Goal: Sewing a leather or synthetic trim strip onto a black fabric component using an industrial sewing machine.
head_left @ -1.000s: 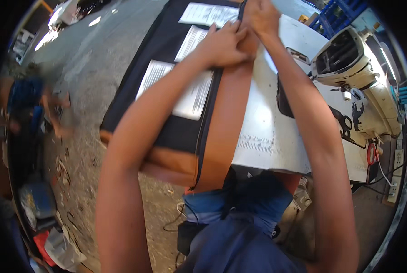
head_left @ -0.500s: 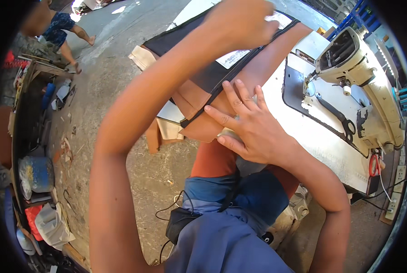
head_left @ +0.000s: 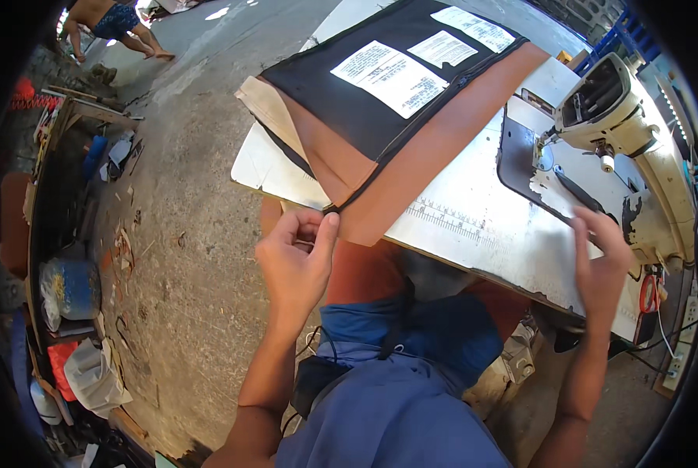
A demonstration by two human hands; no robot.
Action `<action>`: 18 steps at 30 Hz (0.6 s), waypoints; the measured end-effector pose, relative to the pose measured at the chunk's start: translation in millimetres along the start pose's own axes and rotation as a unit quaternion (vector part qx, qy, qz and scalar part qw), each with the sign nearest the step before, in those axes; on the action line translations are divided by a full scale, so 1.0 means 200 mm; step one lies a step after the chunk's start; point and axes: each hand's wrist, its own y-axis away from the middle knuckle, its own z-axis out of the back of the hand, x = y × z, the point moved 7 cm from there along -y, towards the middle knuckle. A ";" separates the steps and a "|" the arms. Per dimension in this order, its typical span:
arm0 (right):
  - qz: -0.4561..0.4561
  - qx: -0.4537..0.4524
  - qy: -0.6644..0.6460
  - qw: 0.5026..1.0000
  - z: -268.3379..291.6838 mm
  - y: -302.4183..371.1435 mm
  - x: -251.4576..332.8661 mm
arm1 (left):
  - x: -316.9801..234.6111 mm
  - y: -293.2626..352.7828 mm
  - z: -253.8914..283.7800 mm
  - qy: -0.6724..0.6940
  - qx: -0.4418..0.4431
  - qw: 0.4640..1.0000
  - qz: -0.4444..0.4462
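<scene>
A flat piece of black fabric with white paper sheets on it lies on the white sewing table. Brown fabric borders it along a dark zipper line, and its corner hangs over the near edge. My left hand pinches the end of that zipper line at the hanging corner, thumb against fingers. My right hand lies on the tabletop, fingers spread, just in front of the cream sewing machine, and holds nothing.
A tan piece sticks out from under the fabric at the left. The concrete floor has scraps on it, with a cluttered shelf at the far left. Cables and a socket hang at the table's right end. Another person's legs show top left.
The fabric, held up in both hands before, now lies flat on the table. My left hand has dropped to its near corner. My right hand has moved right, onto the table by the machine.
</scene>
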 end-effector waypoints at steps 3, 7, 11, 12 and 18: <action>-0.002 -0.024 0.087 0.996 0.04 0.10 -0.30 | 0.09 0.02 -0.02 0.140 0.064 0.981 0.115; 0.004 -0.043 0.157 0.987 0.11 0.13 -0.50 | 0.16 0.09 -0.10 0.273 0.097 0.933 0.215; -0.005 -0.025 0.126 0.992 0.20 0.09 -0.59 | 0.15 0.12 -0.10 0.275 0.045 0.943 0.179; -0.039 0.014 0.112 0.993 0.21 0.07 -0.65 | 0.14 0.13 -0.13 0.282 0.069 0.938 0.188; -0.226 0.193 -0.010 0.955 0.21 0.05 -0.86 | 0.13 0.16 -0.16 0.291 0.132 0.925 0.206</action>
